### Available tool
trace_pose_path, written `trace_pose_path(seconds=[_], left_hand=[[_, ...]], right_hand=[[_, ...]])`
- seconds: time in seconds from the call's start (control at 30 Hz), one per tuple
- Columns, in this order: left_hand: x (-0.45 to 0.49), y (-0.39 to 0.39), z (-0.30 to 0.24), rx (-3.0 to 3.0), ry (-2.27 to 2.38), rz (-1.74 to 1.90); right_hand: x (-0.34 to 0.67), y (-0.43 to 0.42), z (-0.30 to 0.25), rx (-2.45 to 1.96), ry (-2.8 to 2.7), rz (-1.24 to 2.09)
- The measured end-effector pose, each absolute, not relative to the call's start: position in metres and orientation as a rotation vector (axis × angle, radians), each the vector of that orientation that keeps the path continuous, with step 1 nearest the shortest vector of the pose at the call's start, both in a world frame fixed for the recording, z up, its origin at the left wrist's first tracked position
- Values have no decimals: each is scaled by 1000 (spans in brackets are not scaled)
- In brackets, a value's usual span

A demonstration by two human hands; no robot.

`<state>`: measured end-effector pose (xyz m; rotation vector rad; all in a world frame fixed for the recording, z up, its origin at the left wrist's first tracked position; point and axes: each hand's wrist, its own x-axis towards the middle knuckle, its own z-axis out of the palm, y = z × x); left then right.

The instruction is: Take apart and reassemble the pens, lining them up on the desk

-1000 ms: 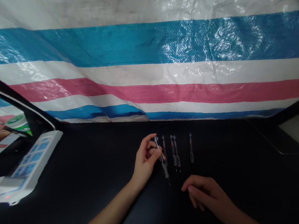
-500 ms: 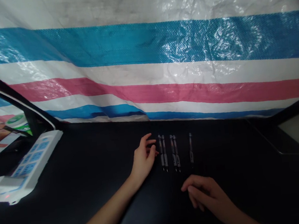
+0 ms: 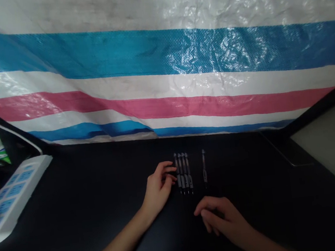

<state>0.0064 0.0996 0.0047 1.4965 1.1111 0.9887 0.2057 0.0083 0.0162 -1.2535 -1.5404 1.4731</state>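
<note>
Lying empty, left hand (image 3: 157,185) beside four pens (image 3: 183,172), right hand (image 3: 222,220) half-curled, empty, lone pen (image 3: 204,165) beyond

Pens (image 3: 183,172) beside left hand (image 3: 157,185), gap (image 3: 196,170) beyond them

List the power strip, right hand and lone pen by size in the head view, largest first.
Power strip, right hand, lone pen. The hand sits nearer the camera, so those first two are unsure.
</note>
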Motion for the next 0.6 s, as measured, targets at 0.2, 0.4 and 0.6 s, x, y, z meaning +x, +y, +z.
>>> trace_pose_path(seconds=[0.2, 0.4, 0.6], left_hand=[[7, 98, 3, 1568, 1095, 983], [6, 98, 6, 1682, 1114, 990], [17, 78, 22, 1659, 1018, 1015]], right_hand=[[218, 16, 24, -1361, -1879, 905], [244, 37, 14, -1349, -2255, 24], [245, 40, 0, -1290, -2572, -247]])
